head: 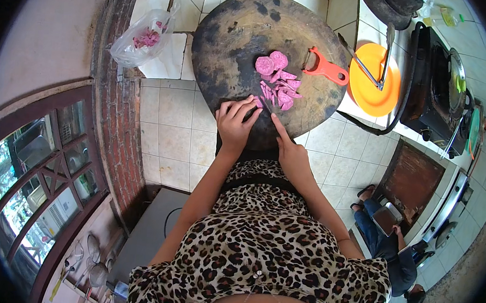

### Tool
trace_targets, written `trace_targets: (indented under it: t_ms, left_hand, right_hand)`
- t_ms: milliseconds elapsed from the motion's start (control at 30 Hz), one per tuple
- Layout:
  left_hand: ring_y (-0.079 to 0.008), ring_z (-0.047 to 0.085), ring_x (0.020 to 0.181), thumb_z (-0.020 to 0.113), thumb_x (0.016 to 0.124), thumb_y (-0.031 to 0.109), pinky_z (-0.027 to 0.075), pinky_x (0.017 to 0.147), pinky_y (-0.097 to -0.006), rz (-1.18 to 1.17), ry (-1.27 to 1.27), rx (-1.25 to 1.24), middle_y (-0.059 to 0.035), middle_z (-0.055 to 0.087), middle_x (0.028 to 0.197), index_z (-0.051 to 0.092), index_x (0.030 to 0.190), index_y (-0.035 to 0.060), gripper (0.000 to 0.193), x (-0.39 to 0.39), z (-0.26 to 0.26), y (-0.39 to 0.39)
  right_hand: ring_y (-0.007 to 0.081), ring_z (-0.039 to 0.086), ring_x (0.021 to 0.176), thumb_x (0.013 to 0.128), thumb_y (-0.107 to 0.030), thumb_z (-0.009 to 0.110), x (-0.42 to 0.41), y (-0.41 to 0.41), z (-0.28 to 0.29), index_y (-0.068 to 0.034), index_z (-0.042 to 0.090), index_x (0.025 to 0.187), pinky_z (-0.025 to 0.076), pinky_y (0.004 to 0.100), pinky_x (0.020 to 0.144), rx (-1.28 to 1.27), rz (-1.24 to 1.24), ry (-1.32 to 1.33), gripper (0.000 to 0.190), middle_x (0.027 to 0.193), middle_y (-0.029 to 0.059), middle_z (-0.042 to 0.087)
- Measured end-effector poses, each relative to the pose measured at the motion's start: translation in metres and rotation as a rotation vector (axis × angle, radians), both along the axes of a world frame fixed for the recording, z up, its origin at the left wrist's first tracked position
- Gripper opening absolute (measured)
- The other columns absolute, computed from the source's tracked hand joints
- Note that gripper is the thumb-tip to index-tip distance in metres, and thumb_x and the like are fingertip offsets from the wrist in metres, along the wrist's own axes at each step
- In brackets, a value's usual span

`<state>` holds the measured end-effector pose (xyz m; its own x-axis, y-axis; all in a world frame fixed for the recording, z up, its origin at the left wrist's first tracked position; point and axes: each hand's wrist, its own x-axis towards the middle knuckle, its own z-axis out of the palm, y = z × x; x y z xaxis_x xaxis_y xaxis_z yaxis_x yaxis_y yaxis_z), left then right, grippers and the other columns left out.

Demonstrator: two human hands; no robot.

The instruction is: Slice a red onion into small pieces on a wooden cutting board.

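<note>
On a large round wooden chopping board (237, 49), my left hand (237, 123) presses a small purple piece (258, 102) of what looks like sweet potato near the board's front edge. My right hand (290, 152) grips a knife, its index finger stretched along the blade (266, 105), which rests just right of that piece. Cut purple slices and wedges (285, 91) lie in a loose pile beyond the blade, with round slices (264, 65) at the far side. A red peeler (325, 67) lies on the board's right part.
A clear plastic bag (143, 39) with purple peelings sits at the left. Metal tongs (385, 56) lie across an orange plate (373, 103) at the right, beside a black stove (426, 92). Another person (387, 263) holds a metal tray (386, 218) at lower right.
</note>
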<state>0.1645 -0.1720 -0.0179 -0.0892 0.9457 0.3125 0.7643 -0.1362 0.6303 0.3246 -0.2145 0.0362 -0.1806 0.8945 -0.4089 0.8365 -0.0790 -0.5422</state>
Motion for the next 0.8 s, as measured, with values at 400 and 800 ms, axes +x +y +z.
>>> trace_targets:
  t_ms: [400,800]
  left_hand:
    - [-0.0149,0.055,0.083,0.077,0.069,0.019,0.038,0.071,-0.0285,0.013,0.049,0.022,0.0086,0.068,0.104,0.073,0.093,0.0150,0.024,-0.001,-0.002,-0.002]
    - [-0.0137,0.056,0.081,0.077,0.070,0.021,0.036,0.073,-0.0277,0.074,0.038,0.026,0.0074,0.071,0.099,0.073,0.087,0.0153,0.018,0.003,-0.001,-0.001]
  right_hand:
    - [0.0331,0.056,0.043,0.092,-0.017,0.052,-0.012,0.012,0.006,-0.034,0.027,0.145,0.044,0.0443,0.041,0.042,0.015,0.007,0.061,0.048,0.0141,0.051]
    - [0.0346,0.058,0.045,0.091,-0.015,0.052,-0.015,0.013,-0.011,-0.040,0.021,0.146,0.047,0.0465,0.043,0.117,0.031,-0.011,0.068,0.049,0.0146,0.053]
